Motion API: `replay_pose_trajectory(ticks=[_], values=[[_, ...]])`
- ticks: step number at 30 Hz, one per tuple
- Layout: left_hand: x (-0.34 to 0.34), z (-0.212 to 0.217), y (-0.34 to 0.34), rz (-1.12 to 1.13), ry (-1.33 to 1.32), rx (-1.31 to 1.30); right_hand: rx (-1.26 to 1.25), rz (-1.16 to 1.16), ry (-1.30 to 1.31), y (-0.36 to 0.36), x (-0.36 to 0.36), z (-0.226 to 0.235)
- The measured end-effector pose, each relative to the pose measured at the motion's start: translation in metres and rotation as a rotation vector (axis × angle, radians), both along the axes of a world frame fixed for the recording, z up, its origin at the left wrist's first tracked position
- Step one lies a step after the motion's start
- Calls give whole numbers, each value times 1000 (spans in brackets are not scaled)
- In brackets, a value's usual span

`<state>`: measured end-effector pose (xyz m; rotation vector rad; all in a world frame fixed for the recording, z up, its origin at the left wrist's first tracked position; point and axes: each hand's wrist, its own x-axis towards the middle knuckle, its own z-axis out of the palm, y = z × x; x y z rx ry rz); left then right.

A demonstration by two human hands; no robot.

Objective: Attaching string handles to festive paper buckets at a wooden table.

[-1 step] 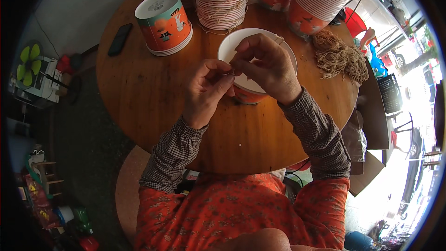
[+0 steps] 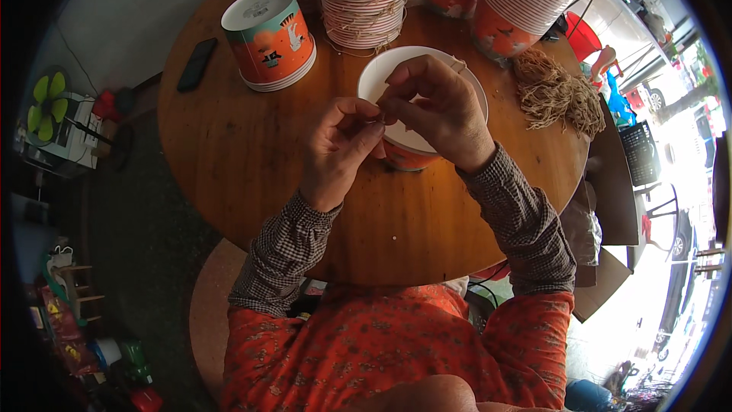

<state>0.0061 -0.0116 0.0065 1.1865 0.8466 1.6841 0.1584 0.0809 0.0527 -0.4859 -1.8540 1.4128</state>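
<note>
My left hand (image 2: 343, 149) and my right hand (image 2: 438, 111) meet over a white-lined paper bucket (image 2: 370, 72) with an orange outside. Both are closed in a pinch, thumbs against forefingers, with their tips touching. Between them is a thin end of cord, mostly hidden by the fingers. A short bit of beige cord (image 2: 458, 65) shows at the bucket's far right rim, beside my right hand. The bucket stands upright on the round wooden table (image 2: 252, 149), its front partly covered by my hands.
Upside-down orange and green buckets (image 2: 274, 49) stand at the left, beside a black phone (image 2: 197, 65). Tall bucket stacks with cord (image 2: 362, 0) and wrapped stacks (image 2: 526, 4) line the far side. A beige cord bundle (image 2: 560, 95) lies right. Cardboard (image 2: 610, 183) stands past the table's right edge.
</note>
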Motion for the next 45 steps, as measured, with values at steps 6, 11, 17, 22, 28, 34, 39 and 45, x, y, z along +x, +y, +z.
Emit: replay_pose_trajectory(ticks=[6, 11, 17, 22, 28, 34, 39, 45], values=[[1, 3, 0, -52, -34, -29, 107, -56, -6, 0, -1, 1], [4, 4, -2, -25, -23, -52, 127, -108, -26, 1, -1, 2], [5, 1, 0, -13, 37, -30, 35, -137, 59, 2, 0, 1], [6, -6, 2, -4, -10, 3, -64, -115, 78, -2, -2, 5], [4, -3, 1, 35, 26, 41, -188, 79, -177, 12, 15, 14], [5, 0, -2, 31, 11, -13, 36, 140, -428, 4, 18, 26], [6, 7, -4, 20, 81, -70, 484, 5, -320, -4, 17, 23], [-1, 3, -1, -3, 16, -96, 866, -124, -350, -18, 9, 25]])
